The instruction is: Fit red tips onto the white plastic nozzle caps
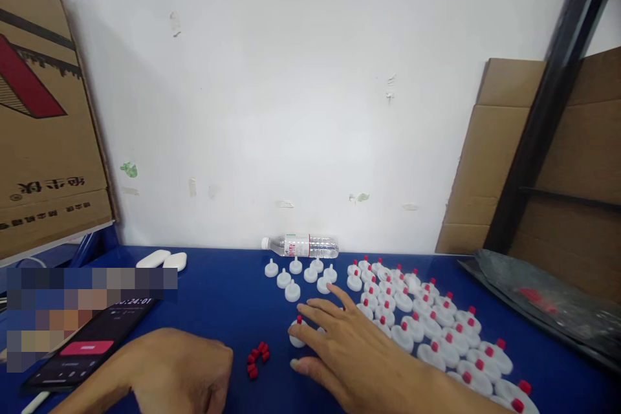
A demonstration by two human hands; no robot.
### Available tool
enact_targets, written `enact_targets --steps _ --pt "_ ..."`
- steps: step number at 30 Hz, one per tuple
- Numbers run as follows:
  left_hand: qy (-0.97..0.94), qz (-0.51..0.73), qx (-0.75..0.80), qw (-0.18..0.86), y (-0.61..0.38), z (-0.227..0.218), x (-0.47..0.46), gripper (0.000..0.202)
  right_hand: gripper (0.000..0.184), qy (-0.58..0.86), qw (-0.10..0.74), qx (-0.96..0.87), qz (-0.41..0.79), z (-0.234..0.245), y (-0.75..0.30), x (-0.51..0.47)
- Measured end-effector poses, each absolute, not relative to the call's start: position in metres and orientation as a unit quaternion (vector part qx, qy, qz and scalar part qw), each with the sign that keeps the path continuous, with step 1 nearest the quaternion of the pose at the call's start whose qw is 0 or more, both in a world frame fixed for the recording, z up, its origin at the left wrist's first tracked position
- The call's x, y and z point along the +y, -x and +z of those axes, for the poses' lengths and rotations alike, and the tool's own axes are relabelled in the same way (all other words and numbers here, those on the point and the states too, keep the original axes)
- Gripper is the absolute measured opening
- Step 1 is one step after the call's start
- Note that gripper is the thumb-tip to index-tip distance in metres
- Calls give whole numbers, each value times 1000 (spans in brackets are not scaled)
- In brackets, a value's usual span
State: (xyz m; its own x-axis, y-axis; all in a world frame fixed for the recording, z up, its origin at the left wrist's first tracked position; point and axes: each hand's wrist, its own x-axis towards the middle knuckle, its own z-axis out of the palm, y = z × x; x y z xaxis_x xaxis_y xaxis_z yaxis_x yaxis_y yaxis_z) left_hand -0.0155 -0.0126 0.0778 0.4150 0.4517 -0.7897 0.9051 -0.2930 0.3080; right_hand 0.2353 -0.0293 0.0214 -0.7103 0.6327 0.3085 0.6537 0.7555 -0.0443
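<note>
- Head view: red-tipped white cap on blue table, by right hand; spread loosely, can't tell if touching.
- Left hand: curled near loose red tips, can't see inside.
- Likely light, stiff, slick; best pinched by wide rim.

Single head-worn view, wide, looking forward and slightly down. Faces a white wall squarely, filling 12 o'clock. Blue worktop spans 4 to 8 o'clock, seen from above its near side. Close in: left hand large at 7, right hand between 5 and 6. Wall well beyond.
</note>
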Motion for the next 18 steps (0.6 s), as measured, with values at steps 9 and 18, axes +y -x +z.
enact_targets --steps 9,18 --pt "-814 84 398 414 19 66 -4 29 35 444 207 -869 -67 36 -254 -2" --pt "-799 237 390 391 12 48 4 43 47 431 144 -890 -34 25 -267 13"
